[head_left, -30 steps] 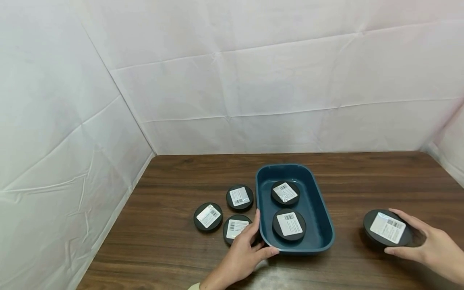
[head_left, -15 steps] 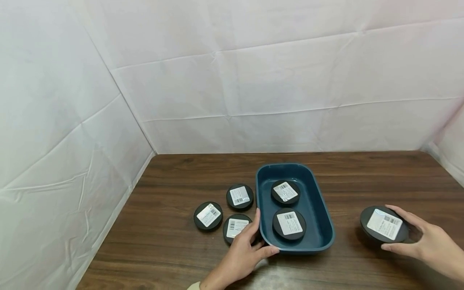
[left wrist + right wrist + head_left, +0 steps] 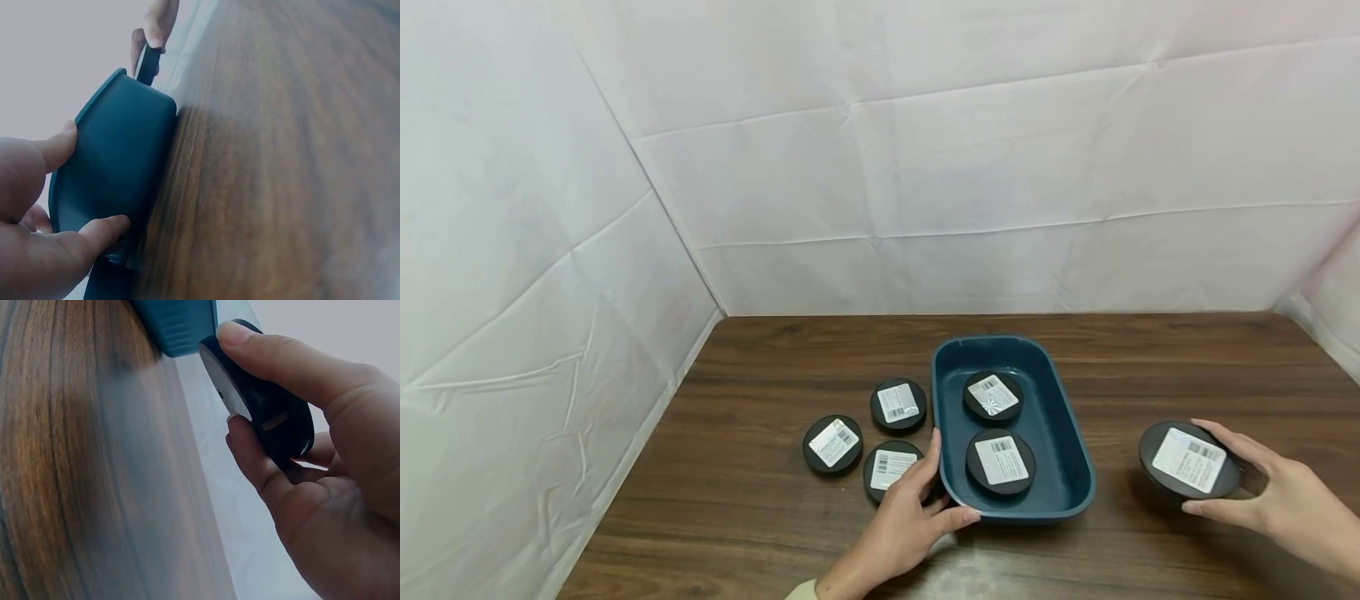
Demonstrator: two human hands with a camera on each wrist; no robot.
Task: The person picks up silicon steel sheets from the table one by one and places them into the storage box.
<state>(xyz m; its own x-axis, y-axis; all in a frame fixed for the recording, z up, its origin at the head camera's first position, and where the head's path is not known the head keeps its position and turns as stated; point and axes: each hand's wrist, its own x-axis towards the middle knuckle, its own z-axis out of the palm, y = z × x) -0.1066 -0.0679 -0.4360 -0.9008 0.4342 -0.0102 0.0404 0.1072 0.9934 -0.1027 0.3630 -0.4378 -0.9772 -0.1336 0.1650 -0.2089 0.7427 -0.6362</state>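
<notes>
My right hand (image 3: 1273,492) pinches a round black container (image 3: 1161,483) by its edges, thumb in front and fingers behind, above the table right of the tray. Its top bears a white barcode label; in the right wrist view its underside (image 3: 219,378) looks pale. My left hand (image 3: 906,521) grips the near left corner of a dark blue tray (image 3: 1063,467), thumb at the front rim and fingers along the left side. Inside the tray lie a far black container (image 3: 1011,392) and a near black container (image 3: 1026,467), labels up.
Left of the tray, three more labelled black containers rest on the wooden table (image 3: 737,517): a back one (image 3: 898,427), a leftmost one (image 3: 812,454) and a front one (image 3: 880,456) partly behind my left hand. White sheeting (image 3: 970,167) hangs behind and at both sides.
My right hand has shifted slightly left toward the tray with the round black container in it. The left hand keeps its place at the tray's corner.
</notes>
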